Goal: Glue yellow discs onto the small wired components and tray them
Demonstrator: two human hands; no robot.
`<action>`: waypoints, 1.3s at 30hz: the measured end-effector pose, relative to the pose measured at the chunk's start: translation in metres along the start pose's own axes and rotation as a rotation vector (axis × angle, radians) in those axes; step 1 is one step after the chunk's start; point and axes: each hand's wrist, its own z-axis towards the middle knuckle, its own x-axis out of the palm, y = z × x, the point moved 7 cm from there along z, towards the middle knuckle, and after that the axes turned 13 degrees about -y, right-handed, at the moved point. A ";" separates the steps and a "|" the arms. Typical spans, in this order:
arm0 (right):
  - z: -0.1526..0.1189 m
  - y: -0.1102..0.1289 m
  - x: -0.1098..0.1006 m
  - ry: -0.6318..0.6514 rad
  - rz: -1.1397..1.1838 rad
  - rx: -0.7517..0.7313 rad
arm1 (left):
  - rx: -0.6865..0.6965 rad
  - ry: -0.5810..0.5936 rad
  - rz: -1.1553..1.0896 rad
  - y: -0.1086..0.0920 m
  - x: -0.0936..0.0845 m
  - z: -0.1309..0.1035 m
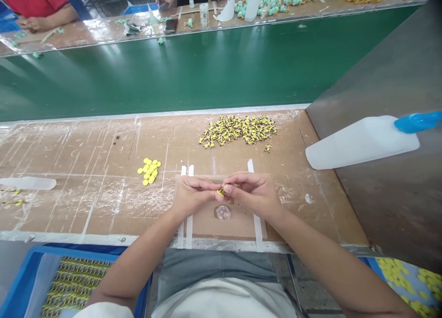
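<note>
My left hand (pixel 195 196) pinches a small yellow piece (pixel 220 192) between thumb and fingertips. Against it, my right hand (pixel 257 193) is closed in a pinch too, its fingertips hiding most of what they grip. Just below the fingers a small clear round dish (pixel 223 212) sits on a cardboard mat (pixel 224 229) taped down with white strips. To the left lies a loose group of yellow discs (pixel 150 170). Beyond my hands is a heap of tiny yellow-and-dark figures (pixel 238 129), with a single figure (pixel 268 148) apart from it.
A white bottle with a blue nozzle (pixel 362 143) juts in at right, beside a grey panel (pixel 390 78). Blue trays of yellow pieces, one a blue tray (pixel 26 267), flank my lap. A green belt (pixel 155 78) separates me from co-workers at the far bench.
</note>
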 end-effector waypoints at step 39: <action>0.000 -0.005 0.002 0.154 0.087 0.109 | 0.636 0.213 0.054 -0.038 0.009 -0.016</action>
